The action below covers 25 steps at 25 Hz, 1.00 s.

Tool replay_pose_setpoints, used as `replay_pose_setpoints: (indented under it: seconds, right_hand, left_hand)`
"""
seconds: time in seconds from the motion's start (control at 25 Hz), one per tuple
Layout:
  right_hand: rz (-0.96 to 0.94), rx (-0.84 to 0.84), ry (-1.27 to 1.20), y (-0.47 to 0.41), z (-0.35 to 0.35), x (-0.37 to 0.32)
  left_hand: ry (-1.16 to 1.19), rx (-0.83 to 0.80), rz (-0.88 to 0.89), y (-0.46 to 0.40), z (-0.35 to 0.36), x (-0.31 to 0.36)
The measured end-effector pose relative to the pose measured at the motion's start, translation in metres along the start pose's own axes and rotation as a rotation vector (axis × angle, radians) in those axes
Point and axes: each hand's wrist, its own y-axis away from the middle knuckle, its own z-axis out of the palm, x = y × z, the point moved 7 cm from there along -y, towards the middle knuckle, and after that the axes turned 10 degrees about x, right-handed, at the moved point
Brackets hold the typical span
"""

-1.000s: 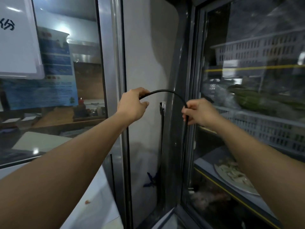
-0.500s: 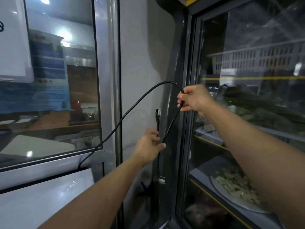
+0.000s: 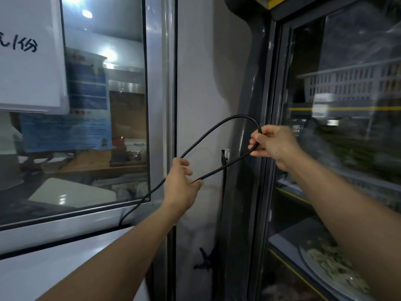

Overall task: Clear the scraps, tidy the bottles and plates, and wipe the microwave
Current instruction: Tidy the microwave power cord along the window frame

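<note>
A black power cord (image 3: 219, 127) is bent into a loop in front of a white wall. My right hand (image 3: 274, 144) pinches the loop's bend at the right, beside the fridge frame. My left hand (image 3: 183, 184) sits lower and to the left, with its fingers curled round the cord where the two strands cross. From there the cord runs down and left to the edge of a white appliance top (image 3: 54, 263) under the window. No microwave door, bottles or scraps are in view.
A glass window (image 3: 104, 127) with a metal frame fills the left, a white sign (image 3: 30, 55) stuck on it. On the right stands a glass-door fridge (image 3: 338, 159) holding white baskets and a plate of food (image 3: 334, 272). A narrow wall strip separates them.
My left hand has let go of the cord's top, dropped down and taken hold lower on it. The loop between my hands has widened. My right hand has kept its grip on the bend.
</note>
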Motion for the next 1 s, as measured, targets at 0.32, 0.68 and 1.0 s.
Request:
replay_pose_setpoints:
  seconds: [0.32,0.68,1.0]
  right_hand:
    - [-0.010,-0.003,-0.075,0.021,0.003,0.001]
    - [0.047,-0.031,0.007,0.025,-0.001,0.018]
    - [-0.276,-0.260,0.501,0.017,0.042,-0.001]
  left_hand:
    - [-0.166,-0.096,0.061,-0.048,-0.013,0.006]
    - [-0.128,-0.102,0.152,-0.054,-0.003,-0.004]
    - [-0.144,-0.145,0.264,-0.054,0.005,-0.002]
